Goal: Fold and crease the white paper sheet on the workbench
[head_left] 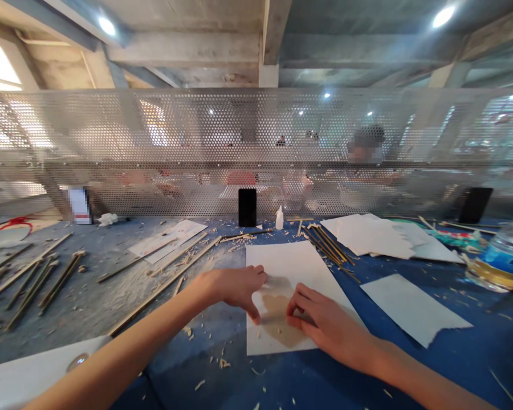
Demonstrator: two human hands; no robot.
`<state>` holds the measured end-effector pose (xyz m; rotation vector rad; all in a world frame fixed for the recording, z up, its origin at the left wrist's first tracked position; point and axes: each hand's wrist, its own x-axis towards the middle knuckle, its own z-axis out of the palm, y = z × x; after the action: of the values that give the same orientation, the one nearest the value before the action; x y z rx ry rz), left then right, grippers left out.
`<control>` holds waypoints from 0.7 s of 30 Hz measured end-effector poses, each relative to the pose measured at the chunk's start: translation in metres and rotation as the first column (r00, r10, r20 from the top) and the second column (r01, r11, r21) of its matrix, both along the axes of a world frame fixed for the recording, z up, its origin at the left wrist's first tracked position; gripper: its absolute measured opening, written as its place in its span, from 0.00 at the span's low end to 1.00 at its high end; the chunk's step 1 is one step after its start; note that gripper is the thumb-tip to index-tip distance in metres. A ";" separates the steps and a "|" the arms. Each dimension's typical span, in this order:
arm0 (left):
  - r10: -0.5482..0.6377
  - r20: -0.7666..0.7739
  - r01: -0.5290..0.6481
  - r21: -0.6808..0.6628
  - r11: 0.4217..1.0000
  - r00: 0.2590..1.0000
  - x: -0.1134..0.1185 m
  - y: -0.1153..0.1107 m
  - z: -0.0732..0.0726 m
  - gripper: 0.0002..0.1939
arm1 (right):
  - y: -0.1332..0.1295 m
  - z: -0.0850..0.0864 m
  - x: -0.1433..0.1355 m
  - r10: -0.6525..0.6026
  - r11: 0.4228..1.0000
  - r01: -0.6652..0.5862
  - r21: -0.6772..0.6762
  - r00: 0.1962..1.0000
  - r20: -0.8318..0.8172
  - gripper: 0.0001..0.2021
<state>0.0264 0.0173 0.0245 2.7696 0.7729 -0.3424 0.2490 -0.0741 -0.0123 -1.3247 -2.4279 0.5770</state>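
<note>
A white sheet of paper [282, 256] lies on the blue table in front of me. My left hand [241, 285] is over its left edge, thumb and fingers apart, holding nothing that I can see. On the right side of the sheet, my right hand [312, 313] has its fingers curled and thumb and fingertips pinched together low over the paper. Whatever is in that pinch, if anything, is hidden. Between the hands there is a tan patch [276, 310] on the sheet; whether it is a shadow or thin material I cannot tell.
Thin sticks [327, 245] and shavings lie around the sheet. A small white bottle [279, 218] and a black phone [247, 208] stand by the perforated metal screen [188, 142]. More paper [367, 233], a torn sheet [414, 310] and a clear plastic container [507, 256] are on the right.
</note>
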 end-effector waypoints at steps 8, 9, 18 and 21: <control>0.013 -0.026 -0.013 -0.008 1.000 1.000 0.001 -0.001 0.003 0.29 | 0.001 -0.002 0.001 0.006 1.000 -0.006 0.007 1.000 -0.029 0.02; 0.012 -0.023 -0.012 -0.008 1.000 1.000 0.001 -0.001 0.003 0.29 | 0.001 -0.002 0.002 0.008 1.000 -0.007 0.009 1.000 -0.028 0.02; 0.001 0.001 -0.001 -0.028 1.000 1.000 0.001 0.000 0.002 0.30 | 0.003 -0.003 0.003 -0.006 0.999 0.007 0.039 1.000 -0.004 0.03; -0.007 -0.007 0.006 -0.020 1.000 1.000 0.002 0.000 0.002 0.30 | 0.005 -0.003 0.005 -0.032 0.998 0.032 0.055 0.999 -0.003 0.04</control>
<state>0.0282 0.0168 0.0268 2.7544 0.7581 -0.3592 0.2539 -0.0695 -0.0151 -1.3372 -2.3984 0.4999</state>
